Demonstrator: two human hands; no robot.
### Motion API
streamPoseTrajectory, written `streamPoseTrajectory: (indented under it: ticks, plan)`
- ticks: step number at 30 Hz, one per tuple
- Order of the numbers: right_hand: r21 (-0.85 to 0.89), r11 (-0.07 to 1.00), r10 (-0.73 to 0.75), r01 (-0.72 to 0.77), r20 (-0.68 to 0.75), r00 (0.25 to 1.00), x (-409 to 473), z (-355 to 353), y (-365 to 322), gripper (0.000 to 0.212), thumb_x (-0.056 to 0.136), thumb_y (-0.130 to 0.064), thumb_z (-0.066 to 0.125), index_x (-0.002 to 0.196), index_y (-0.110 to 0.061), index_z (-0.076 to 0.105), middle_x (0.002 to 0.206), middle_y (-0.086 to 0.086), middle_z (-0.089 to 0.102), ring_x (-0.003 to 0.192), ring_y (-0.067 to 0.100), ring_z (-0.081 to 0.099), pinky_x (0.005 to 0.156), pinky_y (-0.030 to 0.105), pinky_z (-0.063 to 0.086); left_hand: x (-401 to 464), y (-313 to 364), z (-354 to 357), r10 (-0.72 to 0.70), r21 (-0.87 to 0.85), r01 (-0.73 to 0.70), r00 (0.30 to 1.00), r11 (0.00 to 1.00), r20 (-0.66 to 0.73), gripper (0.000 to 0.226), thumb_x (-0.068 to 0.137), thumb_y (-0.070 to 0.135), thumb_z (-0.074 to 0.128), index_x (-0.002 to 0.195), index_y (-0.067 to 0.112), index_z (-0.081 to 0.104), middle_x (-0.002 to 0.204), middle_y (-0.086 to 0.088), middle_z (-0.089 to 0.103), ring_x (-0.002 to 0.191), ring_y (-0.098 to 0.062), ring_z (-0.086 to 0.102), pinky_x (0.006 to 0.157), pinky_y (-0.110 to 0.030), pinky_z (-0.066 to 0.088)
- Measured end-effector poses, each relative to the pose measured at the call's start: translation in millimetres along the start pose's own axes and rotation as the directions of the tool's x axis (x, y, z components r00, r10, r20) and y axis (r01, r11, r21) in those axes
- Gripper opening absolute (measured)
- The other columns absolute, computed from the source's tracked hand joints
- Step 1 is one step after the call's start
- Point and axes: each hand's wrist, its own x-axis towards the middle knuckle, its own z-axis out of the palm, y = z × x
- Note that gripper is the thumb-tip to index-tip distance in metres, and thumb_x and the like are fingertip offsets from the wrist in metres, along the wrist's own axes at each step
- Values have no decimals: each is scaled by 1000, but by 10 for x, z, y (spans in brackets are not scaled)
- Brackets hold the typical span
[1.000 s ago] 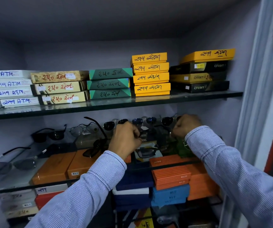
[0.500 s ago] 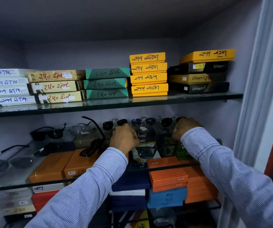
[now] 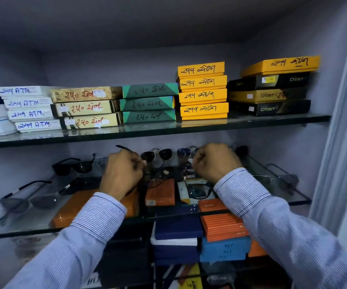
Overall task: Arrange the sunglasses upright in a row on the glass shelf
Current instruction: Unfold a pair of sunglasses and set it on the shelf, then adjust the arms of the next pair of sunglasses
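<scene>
Head view: both hands are curled into loose fists over the middle glass shelf (image 3: 281, 180). The left hand (image 3: 122, 174) pinches a dark pair of sunglasses (image 3: 126, 149) by its arm. The right hand (image 3: 214, 161) is closed near a blue-lensed pair (image 3: 186, 153); whether it grips anything cannot be told. More pairs stand along the back.

Glass shelf (image 3: 11, 228): clear pane, dark front edge, middle level of cabinet.

Row of sunglasses at 12 o'clock along back edge:
- black pair (image 3: 74, 166), upright, lenses forward, at 10 o'clock;
- dark round-lens pair (image 3: 158, 154), upright, centre;
- blue-tinted pair (image 3: 184, 152), upright, just at 3 o'clock of it, partly hidden.

Grey-lens pair (image 3: 29, 202) at 9 o'clock, nearer front edge, temples open.
</scene>
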Motion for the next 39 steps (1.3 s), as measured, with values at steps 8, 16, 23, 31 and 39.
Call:
streamPoseTrajectory:
  ticks: [8,16,23,31,39]
  plan:
    - [-143,974,-160,177,126,979,164,516,-746,31,86,-12,61,115,-16,72,113,15,70,103,36,68,85,40,56,-56,-402,-44,-66,23,64,987,998,143,16,84,12,74,98,13,82,99,-8,80,91,-23,75,90,-40,62]
    - [-388,895,-129,221,250,960,552,881,-1003,36,97,-11,49,131,-8,61,132,17,61,125,34,52,94,44,48,-17,-392,48,4,83,-17,988,996,157,23,85,28,76,107,22,79,114,-4,77,107,-25,71,93,-41,59]
    - [-325,918,-126,226,301,945,614,865,-1004,33,93,-9,54,123,-2,65,125,20,64,111,37,63,89,44,53,52,-447,102,73,6,-75,981,997,179,18,87,18,72,103,18,79,110,-5,77,99,-22,73,86,-34,59]
    - [-196,953,-173,229,268,948,502,547,-994,24,88,-11,65,110,-11,75,115,16,66,101,33,68,85,36,55,63,-383,72,117,-121,-98,980,988,160,24,88,37,74,103,18,78,104,-3,74,99,-19,69,88,-38,58]
    - [53,945,-326,322,97,940,297,395,-765,27,81,-20,75,108,-24,76,110,5,69,96,22,66,88,38,56,-31,-273,-128,178,-139,-169,982,976,56,7,85,23,80,88,20,84,81,7,75,65,3,59,64,-10,41]
